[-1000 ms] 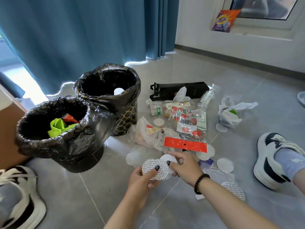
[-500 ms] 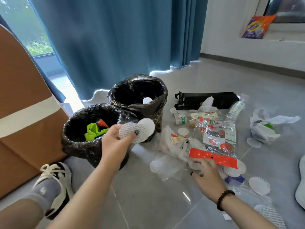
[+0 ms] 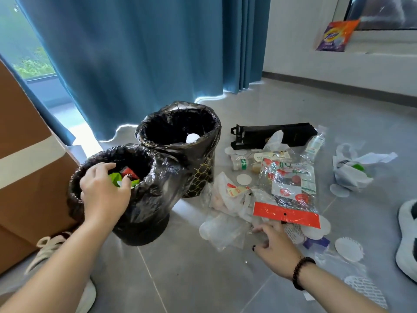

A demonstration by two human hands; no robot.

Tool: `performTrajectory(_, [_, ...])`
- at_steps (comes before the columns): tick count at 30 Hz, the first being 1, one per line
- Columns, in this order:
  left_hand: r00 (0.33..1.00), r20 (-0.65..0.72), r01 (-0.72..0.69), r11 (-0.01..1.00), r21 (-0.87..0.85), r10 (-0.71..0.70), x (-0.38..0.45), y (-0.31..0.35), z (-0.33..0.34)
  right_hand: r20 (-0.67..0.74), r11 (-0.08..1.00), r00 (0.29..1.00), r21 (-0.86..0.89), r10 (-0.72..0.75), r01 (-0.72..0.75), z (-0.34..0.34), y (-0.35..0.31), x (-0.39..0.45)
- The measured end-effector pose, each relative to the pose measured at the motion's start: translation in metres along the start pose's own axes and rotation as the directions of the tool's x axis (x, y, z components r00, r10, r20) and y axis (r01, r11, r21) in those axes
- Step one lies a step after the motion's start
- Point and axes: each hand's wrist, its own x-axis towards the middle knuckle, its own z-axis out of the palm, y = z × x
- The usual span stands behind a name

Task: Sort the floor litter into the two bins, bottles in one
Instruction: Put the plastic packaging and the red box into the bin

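Note:
Two bins lined with black bags stand side by side on the grey floor. My left hand [image 3: 103, 193] hovers over the mouth of the near bin [image 3: 75, 201], fingers spread and loose; green and red litter and a bit of white show beneath them. The far bin [image 3: 216, 125] has a white round thing inside. My right hand [image 3: 275, 242] reaches low to the litter pile, fingertips touching crumpled clear plastic [image 3: 223, 231] beside a clear packet with a red strip [image 3: 286, 214]. A small bottle with a green label [image 3: 239, 163] and a clear bottle [image 3: 314, 143] lie in the pile.
A black paper bag [image 3: 270, 134] lies behind the pile, and a white plastic bag [image 3: 349, 170] sits to the right. White round liners [image 3: 348, 248] are scattered near my right wrist. A cardboard box [image 3: 27, 177] stands at the left. Shoes [image 3: 408, 240] flank the scene.
My left hand carried the white round liners from the floor to the near bin and no longer holds them. My right hand dropped back to the litter pile.

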Motion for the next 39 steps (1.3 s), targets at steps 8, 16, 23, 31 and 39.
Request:
performTrajectory(8, [0.662, 0.129, -0.727, 0.674, -0.129, 0.739, -0.084, 0.021, 0.068, 0.038, 0.997, 0.997, -0.028, 0.071, -0.07, -0.002, 0.019, 0.014])
performTrajectory(16, [0.79, 0.604, 0.054, 0.994, 0.095, -0.101, -0.126, 0.011, 0.165, 0.081, 0.99, 0.987, 0.034, 0.136, -0.139, 0.028, 0.034, 0.025])
performTrajectory(23, [0.784, 0.602, 0.071, 0.986, 0.152, -0.15, -0.124, -0.012, 0.205, 0.052, 0.927, 0.964, 0.266, 0.26, -0.264, 0.047, 0.043, 0.042])
performTrajectory(31, [0.73, 0.66, 0.29, 0.954, -0.069, -0.174, -0.136, 0.007, 0.203, 0.148, 0.611, 0.861, 0.647, 0.486, -0.456, 0.052, 0.045, 0.069])
performTrajectory(39, [0.592, 0.802, 0.504, 0.812, -0.293, -0.078, -0.151, 0.018, 0.175, 0.245, 0.47, 0.825, 0.724, 0.509, -0.505, 0.035, 0.048, 0.049])
